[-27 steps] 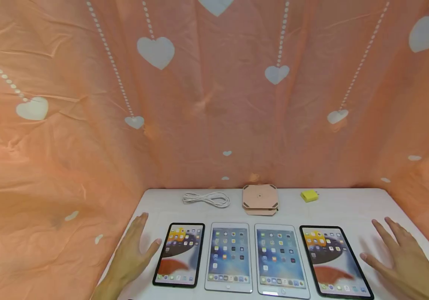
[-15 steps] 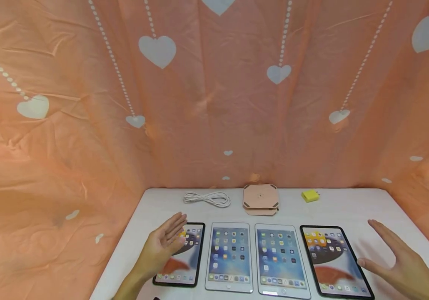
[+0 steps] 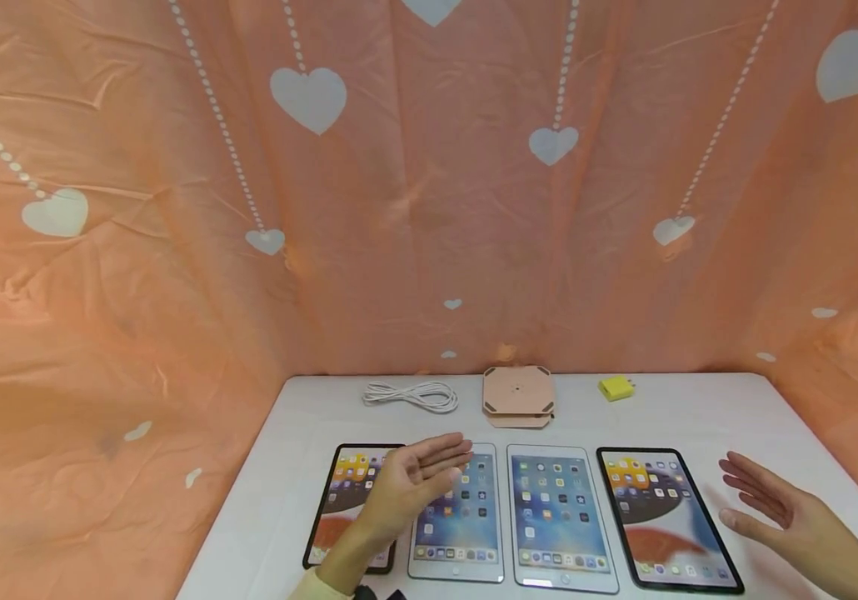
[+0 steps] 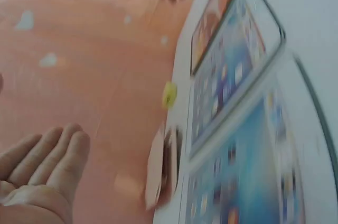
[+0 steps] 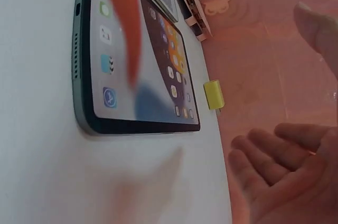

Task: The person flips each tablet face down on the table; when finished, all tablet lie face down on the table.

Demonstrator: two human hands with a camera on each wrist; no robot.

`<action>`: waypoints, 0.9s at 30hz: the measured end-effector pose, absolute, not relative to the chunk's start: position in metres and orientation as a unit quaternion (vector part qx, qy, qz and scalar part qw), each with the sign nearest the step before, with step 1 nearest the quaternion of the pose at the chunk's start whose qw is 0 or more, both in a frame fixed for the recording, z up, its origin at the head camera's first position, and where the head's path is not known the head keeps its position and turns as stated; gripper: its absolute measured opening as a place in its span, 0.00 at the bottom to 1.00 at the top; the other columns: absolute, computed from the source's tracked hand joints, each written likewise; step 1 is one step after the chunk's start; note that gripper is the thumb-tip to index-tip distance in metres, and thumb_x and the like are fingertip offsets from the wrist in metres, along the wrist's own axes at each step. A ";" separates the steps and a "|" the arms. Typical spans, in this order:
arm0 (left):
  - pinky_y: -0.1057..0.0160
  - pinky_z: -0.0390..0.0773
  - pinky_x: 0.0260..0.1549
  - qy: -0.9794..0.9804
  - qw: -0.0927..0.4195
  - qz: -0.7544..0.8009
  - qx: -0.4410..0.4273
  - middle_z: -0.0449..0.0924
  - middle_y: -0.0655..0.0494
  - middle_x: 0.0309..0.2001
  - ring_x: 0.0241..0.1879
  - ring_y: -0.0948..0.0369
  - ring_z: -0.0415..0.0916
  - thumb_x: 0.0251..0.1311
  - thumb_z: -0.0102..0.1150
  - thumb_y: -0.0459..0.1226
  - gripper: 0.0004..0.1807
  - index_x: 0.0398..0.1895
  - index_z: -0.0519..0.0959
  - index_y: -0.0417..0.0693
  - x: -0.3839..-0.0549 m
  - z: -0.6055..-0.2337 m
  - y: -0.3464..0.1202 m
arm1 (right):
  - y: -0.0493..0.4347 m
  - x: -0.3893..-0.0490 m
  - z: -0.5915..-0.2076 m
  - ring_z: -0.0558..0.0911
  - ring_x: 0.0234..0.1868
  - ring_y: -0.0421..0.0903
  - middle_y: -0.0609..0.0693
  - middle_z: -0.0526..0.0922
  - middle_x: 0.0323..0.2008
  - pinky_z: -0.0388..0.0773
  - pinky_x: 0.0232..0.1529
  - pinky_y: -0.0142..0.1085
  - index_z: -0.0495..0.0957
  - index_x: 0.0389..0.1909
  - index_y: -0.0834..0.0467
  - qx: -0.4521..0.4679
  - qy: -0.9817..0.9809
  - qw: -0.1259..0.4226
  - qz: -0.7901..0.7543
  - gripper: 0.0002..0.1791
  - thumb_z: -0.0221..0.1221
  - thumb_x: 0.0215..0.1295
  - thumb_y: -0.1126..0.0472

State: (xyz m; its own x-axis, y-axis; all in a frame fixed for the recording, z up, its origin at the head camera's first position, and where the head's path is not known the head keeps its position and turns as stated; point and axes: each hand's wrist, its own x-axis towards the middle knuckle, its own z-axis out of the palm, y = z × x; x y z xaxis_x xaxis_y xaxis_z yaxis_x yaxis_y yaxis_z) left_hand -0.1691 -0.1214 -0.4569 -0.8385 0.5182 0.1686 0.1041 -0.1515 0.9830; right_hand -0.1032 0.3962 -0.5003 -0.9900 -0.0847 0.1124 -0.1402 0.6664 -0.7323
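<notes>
My left hand [image 3: 408, 487] hovers over the two left tablets, fingers together and straight, palm turned inward, holding nothing. Beneath it, the dark-edged left tablet [image 3: 335, 500] is partly covered, as is the white-framed tablet [image 3: 459, 542] beside it. A second white-framed tablet [image 3: 560, 517] and a dark-edged right tablet [image 3: 665, 517] complete the row, all with lit home screens. My right hand [image 3: 789, 517] is to the right of the last tablet, fingers extended and thumb apart, with nothing in it. In the right wrist view that dark-edged tablet [image 5: 153, 76] lies flat, apart from the hand.
Along the white table's [image 3: 309, 417] back edge lie a bundled white cable [image 3: 410, 396], a pink folding stand [image 3: 519, 392] and a yellow charger plug [image 3: 616, 387]. A peach curtain [image 3: 369, 292] with white hearts hangs behind and at both sides.
My left hand has moved right, from beside the leftmost tablet to above the two left ones. The right hand's fingers have come closer together and its palm has turned inward. The tablets stay in place.
</notes>
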 end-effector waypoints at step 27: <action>0.57 0.92 0.49 0.633 0.262 0.728 0.004 0.93 0.45 0.48 0.46 0.53 0.92 0.63 0.69 0.26 0.19 0.58 0.85 0.33 -0.145 -0.492 0.064 | 0.402 -0.120 -0.497 0.88 0.60 0.51 0.78 0.72 0.73 0.89 0.58 0.47 0.47 0.79 0.85 -0.113 -0.815 -0.260 0.505 0.51 0.55 0.86 0.43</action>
State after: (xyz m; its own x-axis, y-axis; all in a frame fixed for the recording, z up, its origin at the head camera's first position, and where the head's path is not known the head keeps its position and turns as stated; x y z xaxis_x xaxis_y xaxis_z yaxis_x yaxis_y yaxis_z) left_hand -0.1447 0.0640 -0.4921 -0.8628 0.3865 -0.3260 -0.3765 -0.0607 0.9244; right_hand -0.1195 0.4021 -0.4975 -0.8396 -0.0786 -0.5375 0.4462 0.4645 -0.7649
